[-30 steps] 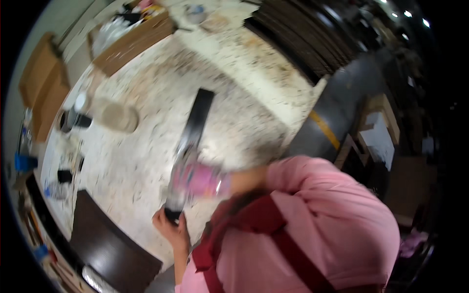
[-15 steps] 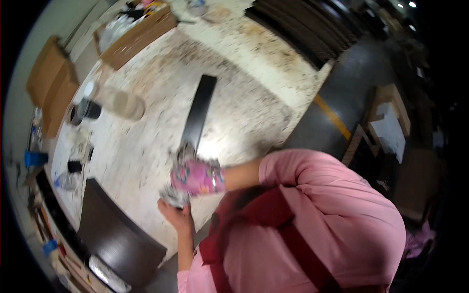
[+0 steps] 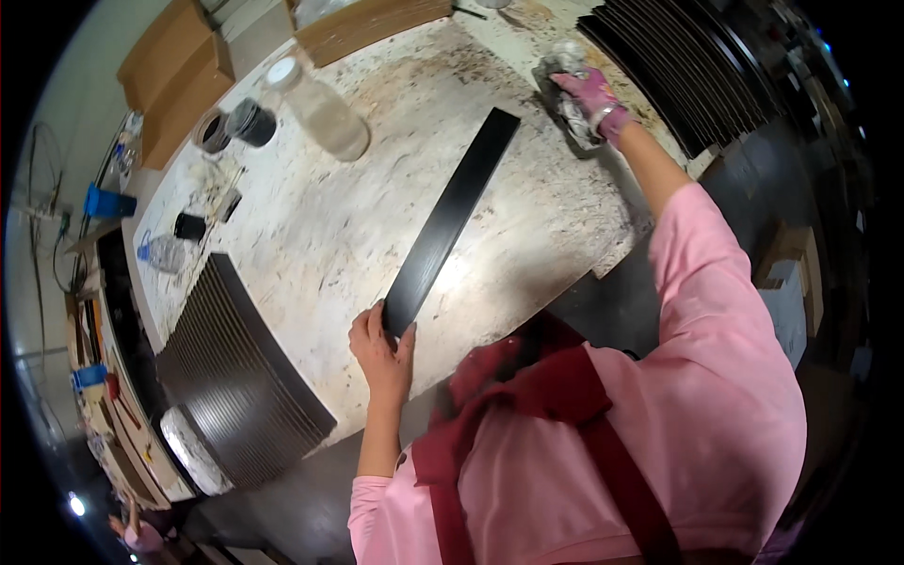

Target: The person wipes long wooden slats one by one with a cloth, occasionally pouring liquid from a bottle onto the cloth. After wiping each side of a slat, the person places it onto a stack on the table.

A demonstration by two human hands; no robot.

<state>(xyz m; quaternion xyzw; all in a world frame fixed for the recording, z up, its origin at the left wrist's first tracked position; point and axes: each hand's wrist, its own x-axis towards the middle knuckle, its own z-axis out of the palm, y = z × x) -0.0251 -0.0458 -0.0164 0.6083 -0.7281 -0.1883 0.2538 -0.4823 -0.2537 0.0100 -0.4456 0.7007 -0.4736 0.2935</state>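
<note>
A long narrow black board (image 3: 450,224) lies slantwise on the stained white worktable (image 3: 311,254). My bare left hand (image 3: 381,350) grips its near end, thumb on one side and fingers on the other. Off to the far right, my right hand (image 3: 595,102) wears a pink patterned glove. It is closed on a crumpled, dark-stained rag (image 3: 550,72), which rests at the table's right side, apart from the board.
Dark slats (image 3: 673,61) are stacked at the far right, with more slats (image 3: 250,377) at the near left. A white-capped bottle (image 3: 320,111), a dark jar (image 3: 250,122) and a clear plastic bottle (image 3: 166,252) stand along the left. Cardboard boxes (image 3: 372,30) line the back.
My right hand has swung from the board's near end out to the far right with the rag. My left hand now grips the board's near end. The whole view has shifted.
</note>
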